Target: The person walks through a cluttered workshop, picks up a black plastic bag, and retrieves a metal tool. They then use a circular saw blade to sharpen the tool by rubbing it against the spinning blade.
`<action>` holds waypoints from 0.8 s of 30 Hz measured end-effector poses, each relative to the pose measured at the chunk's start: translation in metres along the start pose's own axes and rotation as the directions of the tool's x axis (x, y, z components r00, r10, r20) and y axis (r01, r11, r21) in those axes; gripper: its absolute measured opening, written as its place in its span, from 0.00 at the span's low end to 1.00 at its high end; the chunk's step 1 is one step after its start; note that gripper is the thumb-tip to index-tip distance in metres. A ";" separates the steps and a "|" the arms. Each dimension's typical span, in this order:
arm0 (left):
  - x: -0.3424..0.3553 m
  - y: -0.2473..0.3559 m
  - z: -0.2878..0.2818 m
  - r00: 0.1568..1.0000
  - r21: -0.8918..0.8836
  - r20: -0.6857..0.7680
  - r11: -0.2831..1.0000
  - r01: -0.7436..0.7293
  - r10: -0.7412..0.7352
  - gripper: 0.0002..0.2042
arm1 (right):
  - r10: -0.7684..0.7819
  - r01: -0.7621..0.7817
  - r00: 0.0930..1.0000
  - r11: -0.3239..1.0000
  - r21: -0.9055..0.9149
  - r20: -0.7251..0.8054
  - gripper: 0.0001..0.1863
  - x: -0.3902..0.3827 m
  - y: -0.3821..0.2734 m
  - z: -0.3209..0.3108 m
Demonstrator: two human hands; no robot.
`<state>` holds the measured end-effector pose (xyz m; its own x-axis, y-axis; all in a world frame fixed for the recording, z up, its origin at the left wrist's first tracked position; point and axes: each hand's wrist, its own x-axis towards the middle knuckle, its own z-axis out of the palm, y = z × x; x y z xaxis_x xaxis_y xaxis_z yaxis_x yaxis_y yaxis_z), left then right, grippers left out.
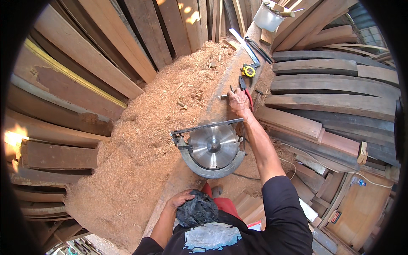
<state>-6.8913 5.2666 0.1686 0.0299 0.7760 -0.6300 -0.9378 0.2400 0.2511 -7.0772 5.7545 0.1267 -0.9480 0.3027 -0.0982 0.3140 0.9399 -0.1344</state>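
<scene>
Reaching forward over the plank, my right hand (239,103) is closed round a small metal rod-like tool (224,96), whose short silver end sticks out to the left of the fingers. Just beside that hand lie pliers (243,85) with red-and-black handles. Closer to me, a circular saw (241,163) rests with its round toothed blade (206,146) facing up. My left hand (180,198) grips a crumpled black plastic bag (196,210) near my body. Its fingertips are partly hidden by the bag.
A yellow tape measure (248,71), a metal square (245,46) and a white bucket (267,19) sit farther along the plank. Sawdust (140,140) is heaped at the left. Stacked boards (331,87) line both sides. A pale cord (331,163) runs at the right.
</scene>
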 end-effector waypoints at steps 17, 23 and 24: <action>0.080 0.047 0.085 0.947 0.231 0.085 0.931 0.284 -0.310 0.24 | 0.835 -0.398 0.533 0.103 0.912 0.138 0.24 -0.379 0.053 0.041; 0.126 0.037 0.134 0.903 0.459 0.157 0.839 0.292 -0.400 0.15 | 0.797 0.025 0.073 -0.603 0.797 0.600 0.33 -0.603 0.035 0.091; 0.133 0.027 0.135 0.883 0.513 0.153 0.800 0.312 -0.443 0.15 | 0.777 0.101 -0.010 -0.626 0.774 0.630 0.30 -0.639 0.029 0.094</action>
<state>-6.8664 5.4549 0.1909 0.4949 0.6685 -0.5552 -0.5631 0.7333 0.3810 -6.4573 5.5736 0.0924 0.2861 0.6274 -0.7242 -0.2522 -0.6798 -0.6886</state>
